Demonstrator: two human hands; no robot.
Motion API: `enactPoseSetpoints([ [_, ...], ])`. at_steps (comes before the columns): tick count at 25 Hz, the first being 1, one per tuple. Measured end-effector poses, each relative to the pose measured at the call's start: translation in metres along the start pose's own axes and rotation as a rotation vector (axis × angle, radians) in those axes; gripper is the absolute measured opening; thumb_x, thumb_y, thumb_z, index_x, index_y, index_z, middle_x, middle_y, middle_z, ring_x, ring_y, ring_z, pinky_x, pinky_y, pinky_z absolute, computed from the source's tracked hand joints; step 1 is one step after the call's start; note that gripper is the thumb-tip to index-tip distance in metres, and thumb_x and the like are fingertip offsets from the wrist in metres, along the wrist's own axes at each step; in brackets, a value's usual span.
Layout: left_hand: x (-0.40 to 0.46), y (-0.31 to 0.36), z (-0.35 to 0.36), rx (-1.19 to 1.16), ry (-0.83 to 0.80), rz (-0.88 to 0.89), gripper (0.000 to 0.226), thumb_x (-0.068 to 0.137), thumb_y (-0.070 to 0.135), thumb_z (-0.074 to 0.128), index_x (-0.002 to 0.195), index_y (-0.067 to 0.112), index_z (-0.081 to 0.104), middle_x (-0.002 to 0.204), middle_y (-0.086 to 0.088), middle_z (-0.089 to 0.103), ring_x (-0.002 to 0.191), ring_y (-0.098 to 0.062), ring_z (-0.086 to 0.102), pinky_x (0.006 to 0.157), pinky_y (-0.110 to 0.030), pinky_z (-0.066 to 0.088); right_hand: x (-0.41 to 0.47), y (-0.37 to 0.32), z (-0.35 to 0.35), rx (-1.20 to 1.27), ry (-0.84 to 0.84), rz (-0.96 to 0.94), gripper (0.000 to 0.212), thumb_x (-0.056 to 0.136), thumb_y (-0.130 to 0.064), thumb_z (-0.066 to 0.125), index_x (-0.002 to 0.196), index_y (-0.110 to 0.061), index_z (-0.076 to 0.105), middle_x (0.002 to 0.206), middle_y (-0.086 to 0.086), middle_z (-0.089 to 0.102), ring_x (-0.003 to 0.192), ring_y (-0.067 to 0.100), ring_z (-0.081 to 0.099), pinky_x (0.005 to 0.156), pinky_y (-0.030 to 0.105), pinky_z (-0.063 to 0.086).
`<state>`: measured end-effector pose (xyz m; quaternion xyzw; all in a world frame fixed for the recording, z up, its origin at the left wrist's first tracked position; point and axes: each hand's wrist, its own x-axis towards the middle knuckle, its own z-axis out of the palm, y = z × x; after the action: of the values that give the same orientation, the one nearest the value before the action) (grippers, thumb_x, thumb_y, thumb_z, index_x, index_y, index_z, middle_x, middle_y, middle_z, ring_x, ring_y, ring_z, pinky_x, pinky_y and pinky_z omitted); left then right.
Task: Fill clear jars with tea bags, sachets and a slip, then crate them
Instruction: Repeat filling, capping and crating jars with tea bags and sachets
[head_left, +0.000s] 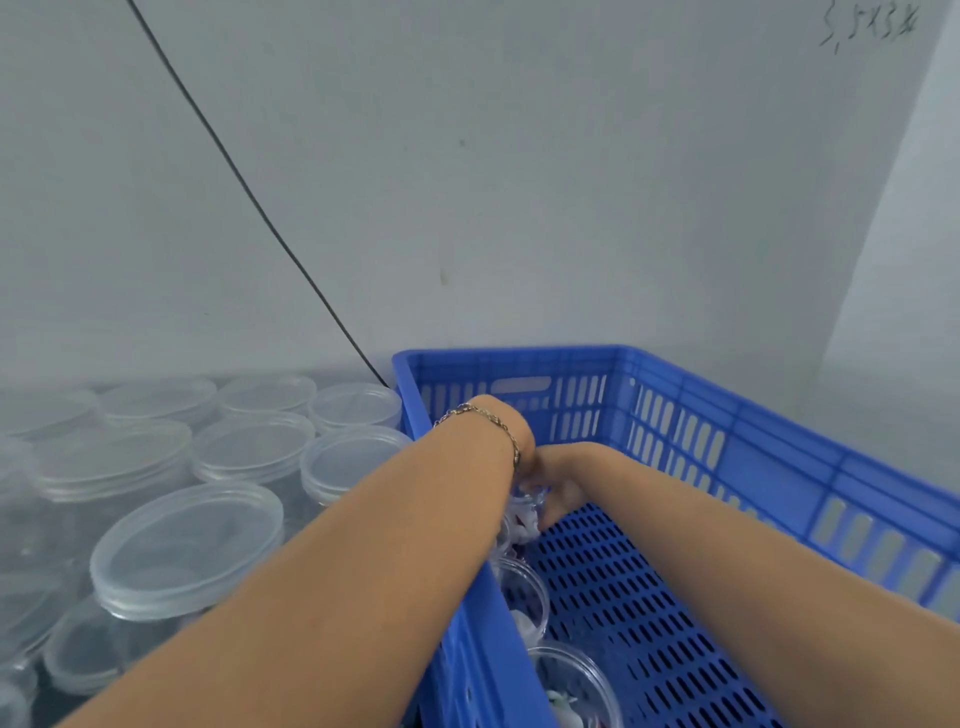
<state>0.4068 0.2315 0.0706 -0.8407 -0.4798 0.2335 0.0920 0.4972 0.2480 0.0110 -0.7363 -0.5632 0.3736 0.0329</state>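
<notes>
Filled clear jar (522, 512) sits centre frame, inside the blue crate (727, 431) against its left wall, at the far end of a row. Your right hand (558, 493) has fingers curled on the jar's right side, gripping it. Your left hand (511, 457) is mostly hidden behind its own wrist; can't tell whether it grips the jar or just rests on it. Chain bracelet (488, 415) on your left wrist. Two more filled jars, no lids, nearer you along the same wall: one (524, 597) below centre, one (576, 686) at the bottom edge. Rest of the crate floor is bare perforated plastic. Left of the crate, lower left of frame: a cluster of lidded empty jars (187, 545). Black cable (244, 187) runs diagonally down the wall to behind the crate's far-left corner.
</notes>
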Motion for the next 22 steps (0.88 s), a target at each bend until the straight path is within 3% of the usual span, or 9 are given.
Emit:
enactPoseSetpoints([
  [2, -0.002, -0.003, -0.005, -0.12, 0.143, -0.031, 0.019, 0.095, 0.032, 0.052, 0.101, 0.015, 0.059, 0.091, 0.002, 0.058, 0.091, -0.019, 0.062, 0.072, -0.031, 0.046, -0.01, -0.015, -0.011, -0.085, 0.101, 0.011, 0.043, 0.099, -0.016, 0.048, 0.138, -0.001, 0.04, 0.146, 0.012, 0.038, 0.132, 0.031, 0.041, 0.104, 0.035, 0.038],
  [3, -0.008, -0.008, -0.009, -0.188, 0.211, -0.026, 0.018, 0.094, 0.03, 0.053, 0.104, 0.016, 0.059, 0.098, 0.0, 0.06, 0.1, -0.021, 0.062, 0.076, -0.032, 0.045, -0.016, -0.026, -0.024, -0.173, 0.254, -0.051, 0.041, 0.098, -0.014, 0.048, 0.137, -0.001, 0.043, 0.144, 0.013, 0.042, 0.131, 0.028, 0.042, 0.102, 0.033, 0.035],
  [4, -0.016, -0.018, -0.016, -0.27, 0.293, -0.021, 0.022, 0.094, 0.028, 0.052, 0.11, 0.015, 0.061, 0.108, -0.003, 0.063, 0.106, -0.022, 0.061, 0.077, -0.031, 0.043, -0.028, -0.042, -0.035, -0.118, 0.434, -0.146, 0.038, 0.098, -0.011, 0.047, 0.134, 0.0, 0.047, 0.141, 0.013, 0.047, 0.129, 0.026, 0.044, 0.1, 0.031, 0.035],
  [6, -0.042, -0.05, -0.034, -0.394, 0.468, -0.006, 0.032, 0.095, 0.03, 0.052, 0.119, 0.011, 0.062, 0.121, -0.009, 0.064, 0.107, -0.026, 0.06, 0.077, -0.028, 0.04, -0.051, -0.074, -0.058, -0.081, 0.56, -0.325, 0.025, 0.093, -0.002, 0.048, 0.115, 0.001, 0.06, 0.118, 0.02, 0.059, 0.11, 0.024, 0.056, 0.084, 0.033, 0.045],
  [9, -0.093, -0.116, -0.037, -0.435, 0.526, -0.089, 0.036, 0.093, 0.038, 0.054, 0.115, 0.011, 0.064, 0.118, -0.011, 0.064, 0.094, -0.025, 0.055, 0.081, -0.03, 0.043, -0.102, -0.117, -0.054, 0.243, 0.399, -0.575, 0.018, 0.09, 0.0, 0.047, 0.089, -0.011, 0.061, 0.089, 0.012, 0.062, 0.08, 0.019, 0.06, 0.065, 0.026, 0.05],
  [12, -0.155, -0.183, -0.014, -0.398, 0.49, -0.274, 0.042, 0.093, 0.044, 0.055, 0.118, 0.011, 0.065, 0.124, -0.009, 0.062, 0.111, -0.027, 0.056, 0.096, -0.036, 0.045, -0.134, -0.163, -0.021, 0.057, 0.316, -0.725, 0.018, 0.091, -0.006, 0.048, 0.088, -0.017, 0.062, 0.088, 0.003, 0.065, 0.077, 0.015, 0.063, 0.065, 0.023, 0.05],
  [14, -0.204, -0.218, 0.016, -0.427, 0.497, -0.396, 0.043, 0.093, 0.045, 0.055, 0.12, 0.012, 0.064, 0.127, -0.007, 0.06, 0.117, -0.026, 0.053, 0.098, -0.033, 0.042, -0.151, -0.186, 0.008, -0.061, 0.285, -0.814, 0.016, 0.089, -0.007, 0.054, 0.089, -0.02, 0.064, 0.091, 0.001, 0.067, 0.077, 0.012, 0.065, 0.065, 0.023, 0.05],
  [18, -0.289, -0.252, 0.093, -0.554, 0.406, -0.602, 0.04, 0.093, 0.042, 0.057, 0.12, 0.013, 0.065, 0.122, -0.004, 0.063, 0.11, -0.022, 0.056, 0.088, -0.026, 0.038, -0.182, -0.21, 0.078, -0.158, 0.138, -0.924, 0.018, 0.085, -0.006, 0.057, 0.086, -0.022, 0.066, 0.088, 0.003, 0.071, 0.075, 0.011, 0.068, 0.067, 0.024, 0.055],
  [22, -0.313, -0.252, 0.156, -0.729, 0.219, -0.707, 0.032, 0.094, 0.037, 0.057, 0.101, 0.006, 0.063, 0.093, -0.007, 0.067, 0.079, -0.019, 0.067, 0.069, -0.028, 0.055, -0.189, -0.226, 0.139, -0.255, 0.117, -0.766, 0.017, 0.085, -0.003, 0.054, 0.094, 0.0, 0.068, 0.083, 0.011, 0.071, 0.072, 0.016, 0.064, 0.078, 0.029, 0.053],
])
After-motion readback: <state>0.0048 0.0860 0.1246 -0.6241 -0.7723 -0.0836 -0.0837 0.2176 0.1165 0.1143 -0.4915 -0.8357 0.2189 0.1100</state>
